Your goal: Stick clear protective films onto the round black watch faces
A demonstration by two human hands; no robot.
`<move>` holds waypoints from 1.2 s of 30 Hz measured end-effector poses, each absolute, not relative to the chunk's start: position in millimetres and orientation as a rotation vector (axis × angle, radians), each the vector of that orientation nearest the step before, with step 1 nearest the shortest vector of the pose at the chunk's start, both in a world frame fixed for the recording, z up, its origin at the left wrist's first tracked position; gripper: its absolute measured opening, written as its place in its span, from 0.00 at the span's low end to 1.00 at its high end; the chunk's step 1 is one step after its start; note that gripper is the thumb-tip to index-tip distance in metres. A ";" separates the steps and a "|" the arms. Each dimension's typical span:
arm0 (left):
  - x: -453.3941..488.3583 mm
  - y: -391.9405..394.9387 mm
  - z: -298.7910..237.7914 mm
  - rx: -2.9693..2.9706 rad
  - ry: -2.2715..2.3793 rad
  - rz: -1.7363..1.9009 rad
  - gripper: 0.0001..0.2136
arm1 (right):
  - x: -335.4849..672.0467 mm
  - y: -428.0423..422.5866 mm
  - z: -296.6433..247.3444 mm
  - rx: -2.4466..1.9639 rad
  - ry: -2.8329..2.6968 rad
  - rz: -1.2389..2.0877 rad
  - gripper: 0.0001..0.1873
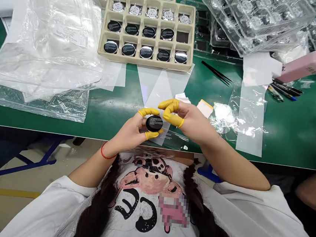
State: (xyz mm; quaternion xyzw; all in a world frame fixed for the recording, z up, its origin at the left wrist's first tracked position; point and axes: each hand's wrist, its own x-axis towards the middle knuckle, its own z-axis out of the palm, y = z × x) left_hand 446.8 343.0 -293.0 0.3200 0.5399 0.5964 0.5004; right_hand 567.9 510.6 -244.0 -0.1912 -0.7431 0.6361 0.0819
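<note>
Head: white-lettered black disc [154, 123].

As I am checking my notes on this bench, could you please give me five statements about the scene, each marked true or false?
1. The left hand holds a round black disc with white print. True.
2. Both the left hand and the right hand wear yellow finger covers. True.
3. The black tweezers are in the right hand. False: they lie on the green table.
4. The red bracelet is on the right wrist. False: it is on the left wrist.
5. The pink bottle is left of the front cream tray. False: it is to the right.
</note>
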 end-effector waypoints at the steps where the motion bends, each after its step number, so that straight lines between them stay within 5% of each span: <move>1: 446.8 342.9 -292.8 0.777 1.302 1.440 0.24 | 566.1 508.9 -247.1 -0.594 -2.208 1.956 0.11; 10: 448.6 343.2 -293.3 0.754 1.310 1.468 0.25 | 563.7 504.8 -254.2 -0.731 -2.045 2.257 0.10; 36: 448.0 341.5 -298.4 0.809 1.309 1.481 0.24 | 562.9 503.2 -254.2 -0.697 -2.082 2.189 0.03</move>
